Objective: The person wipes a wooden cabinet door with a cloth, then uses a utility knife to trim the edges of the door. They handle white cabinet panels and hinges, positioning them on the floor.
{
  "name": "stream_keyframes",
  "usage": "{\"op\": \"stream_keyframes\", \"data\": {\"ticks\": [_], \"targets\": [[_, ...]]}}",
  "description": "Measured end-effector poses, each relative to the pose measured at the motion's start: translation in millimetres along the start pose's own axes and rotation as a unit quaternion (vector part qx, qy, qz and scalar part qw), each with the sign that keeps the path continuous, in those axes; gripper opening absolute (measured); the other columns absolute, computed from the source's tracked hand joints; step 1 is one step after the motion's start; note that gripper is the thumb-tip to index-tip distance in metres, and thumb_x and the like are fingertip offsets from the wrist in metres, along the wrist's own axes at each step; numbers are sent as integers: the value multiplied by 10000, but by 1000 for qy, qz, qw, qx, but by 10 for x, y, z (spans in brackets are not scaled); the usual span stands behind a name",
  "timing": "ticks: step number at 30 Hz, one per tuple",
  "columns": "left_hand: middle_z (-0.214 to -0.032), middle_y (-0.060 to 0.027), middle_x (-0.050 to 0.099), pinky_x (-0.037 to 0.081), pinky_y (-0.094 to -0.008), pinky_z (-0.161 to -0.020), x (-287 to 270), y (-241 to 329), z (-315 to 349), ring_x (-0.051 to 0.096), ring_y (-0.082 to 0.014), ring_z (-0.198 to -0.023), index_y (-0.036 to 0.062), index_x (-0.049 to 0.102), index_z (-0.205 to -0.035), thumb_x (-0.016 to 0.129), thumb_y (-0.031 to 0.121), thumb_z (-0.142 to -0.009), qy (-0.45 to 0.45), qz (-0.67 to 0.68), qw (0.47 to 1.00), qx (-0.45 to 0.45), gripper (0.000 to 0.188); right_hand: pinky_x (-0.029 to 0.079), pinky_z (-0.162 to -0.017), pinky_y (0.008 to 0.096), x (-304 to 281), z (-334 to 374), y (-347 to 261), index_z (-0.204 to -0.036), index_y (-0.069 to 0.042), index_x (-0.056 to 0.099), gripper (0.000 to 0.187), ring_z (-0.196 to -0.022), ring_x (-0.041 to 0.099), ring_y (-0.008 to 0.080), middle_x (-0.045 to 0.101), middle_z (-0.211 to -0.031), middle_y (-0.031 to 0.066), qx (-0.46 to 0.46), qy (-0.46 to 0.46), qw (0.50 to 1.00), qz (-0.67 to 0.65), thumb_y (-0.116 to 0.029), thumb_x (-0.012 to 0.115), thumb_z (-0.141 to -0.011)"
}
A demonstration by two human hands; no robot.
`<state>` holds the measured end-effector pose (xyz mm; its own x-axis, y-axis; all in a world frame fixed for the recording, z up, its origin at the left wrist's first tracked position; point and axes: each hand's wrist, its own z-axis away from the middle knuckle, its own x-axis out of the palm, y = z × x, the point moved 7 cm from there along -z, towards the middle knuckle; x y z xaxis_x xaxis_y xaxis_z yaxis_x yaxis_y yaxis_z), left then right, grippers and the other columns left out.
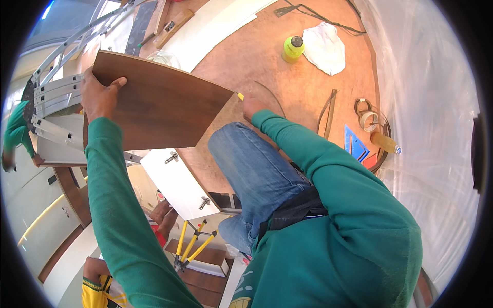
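You hold the flat, dark-brown wood-grain panel (pixel 159 100) above the brown wooden bench (pixel 231 59), left grip (pixel 100 96) clamped on its edge, right grip (pixel 253 108) curled round a small yellow object (pixel 241 96) near its corner, work done or left unclear.

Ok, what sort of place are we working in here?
Probably an interior being fitted out with cabinetry, though I can't be certain: the left hand holds a brown board, a white panel with hinges is nearby, and translucent plastic sheeting covers the right side.
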<state>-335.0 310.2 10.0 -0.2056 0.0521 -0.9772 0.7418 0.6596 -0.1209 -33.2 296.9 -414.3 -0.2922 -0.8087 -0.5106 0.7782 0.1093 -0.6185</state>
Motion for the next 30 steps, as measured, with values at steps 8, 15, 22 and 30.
{"op": "stream_keyframes", "data": {"ticks": [8, 15, 22, 30], "targets": [[-1337, -224, 688, 494, -467, -1087, 57, -70, -64, 641, -405, -1267, 2, 566, -1419, 953, 228, -750, 10, 24, 999, 19, 805, 558, -922, 567, 23, 37, -61, -1369, 76, 465, 386, -1073, 715, 492, 712, -1150, 347, 18, -19, 1000, 2, -77, 480, -1016], [-1329, -194, 678, 503, -487, -1079, 113, -100, -101, 636, -384, -1265, 39, 601, -1386, 971, 288, -734, -17, 37, 999, 17, 790, 556, -941, 567, 22, 30, -33, -1358, 54, 488, 358, -1102, 711, 479, 712, -1185, 328, 41, -36, 998, -33, -78, 463, -1026], [-1330, -192, 683, 502, -513, -1076, 142, -215, -101, 629, -385, -1286, 52, 607, -1386, 973, 311, -731, -17, 33, 999, 9, 793, 563, -880, 577, 306, 41, 289, -1315, 56, 520, 333, -1005, 723, 483, 720, -1100, 334, 19, 24, 1000, -6, -65, 499, -1006], [-1335, -182, 683, 507, -530, -1054, 105, -227, 33, 626, -385, -1279, 20, 597, -1383, 982, 329, -708, 10, 14, 1000, 14, 836, 570, -919, 540, -45, 583, 295, -1331, 48, 546, 371, -1098, 714, 458, 714, -1185, 313, 19, -66, 997, 43, -67, 542, -978]]}}
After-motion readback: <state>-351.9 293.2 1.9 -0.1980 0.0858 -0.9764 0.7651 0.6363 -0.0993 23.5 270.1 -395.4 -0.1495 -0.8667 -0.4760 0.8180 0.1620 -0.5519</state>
